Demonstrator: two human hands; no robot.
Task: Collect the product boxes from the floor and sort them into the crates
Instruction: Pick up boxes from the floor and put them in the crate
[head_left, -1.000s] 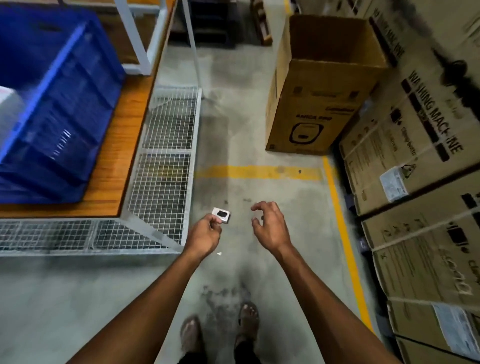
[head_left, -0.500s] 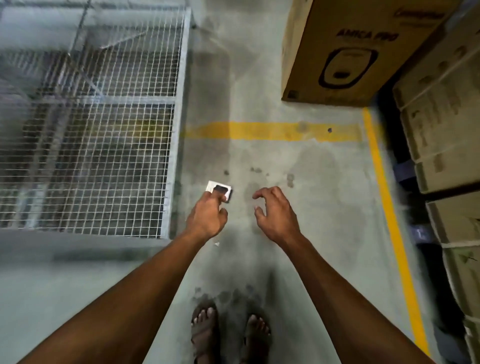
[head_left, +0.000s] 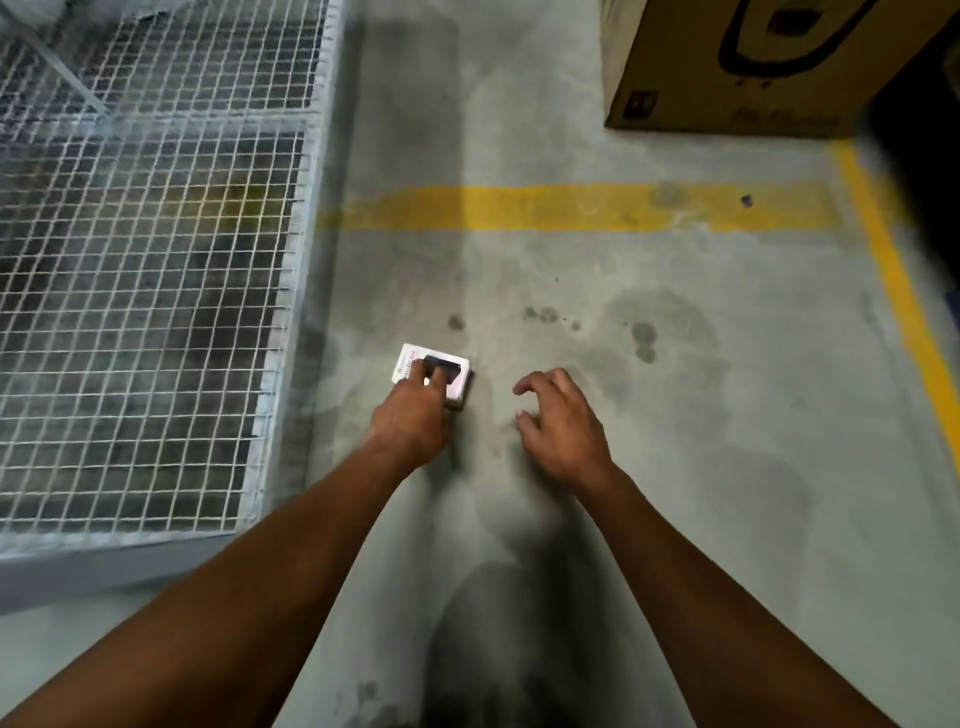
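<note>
1. Head view, looking down at a grey concrete floor (head_left: 597, 467), with the small white product box (head_left: 434, 375) as the landmark for everything below.
2. White box with a dark patch on its top face, low against the floor; whether it rests on the floor or is just lifted off it cannot be told.
3. Left hand (head_left: 413, 421) comes at the box from its near side, fingers curled over the top face and the grip pinching the box.
4. Right hand (head_left: 563, 423) hangs just to the right of the box, apart from it, fingers spread and bent, holding nothing.
5. White wire-mesh frame (head_left: 156, 286) lies to the left of the box, its edge rail near the box but not touching it; dark floor shows through the mesh.
6. Yellow painted line (head_left: 571, 208) crosses the floor beyond the box, and meets a second yellow line running down the far right.
7. Large brown cardboard carton (head_left: 727, 78) stands well beyond the box and to its right, past the yellow line, with a dark printed outline on its side.
8. Dark stains spot the floor just beyond and to the right of the box.
9. Nothing lies between either hand and the box.
</note>
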